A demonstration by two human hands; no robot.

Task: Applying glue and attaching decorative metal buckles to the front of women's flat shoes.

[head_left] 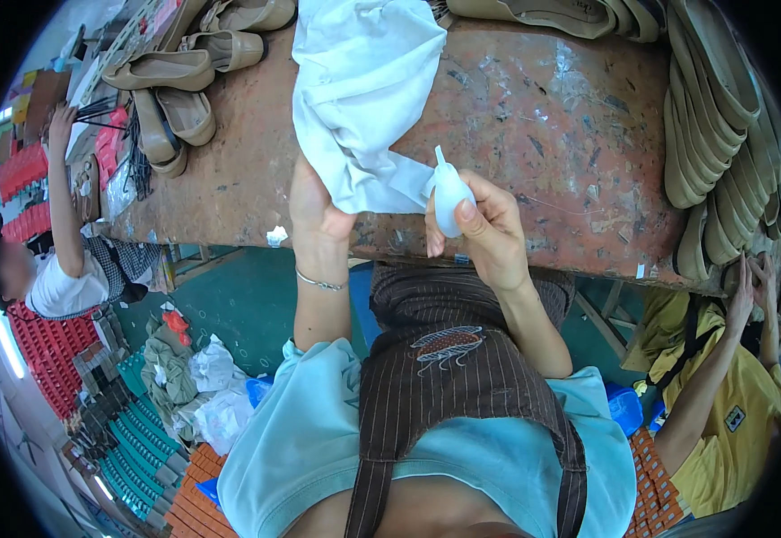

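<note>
A white cloth (368, 99) lies bunched over the near middle of the worktable, its corner stretching toward my right hand. My left hand (317, 202) is closed on the cloth's near left edge, its fingers mostly hidden beneath the folds. Whether anything lies under the cloth I cannot tell. In my right hand (495, 229) is a small white squeeze bottle (451, 199) with a thin nozzle tilted up and away from me. Thumb and fingers wrap round its body, close to the cloth's corner.
The worn brown worktable (534, 134) carries loose beige shoes (161, 72) at far left and long nested rows of beige shoes (700, 134) along the right. One person (67, 269) works at left; another in yellow (722, 403) touches the right-hand shoes. White bags (220, 394) lie on the floor.
</note>
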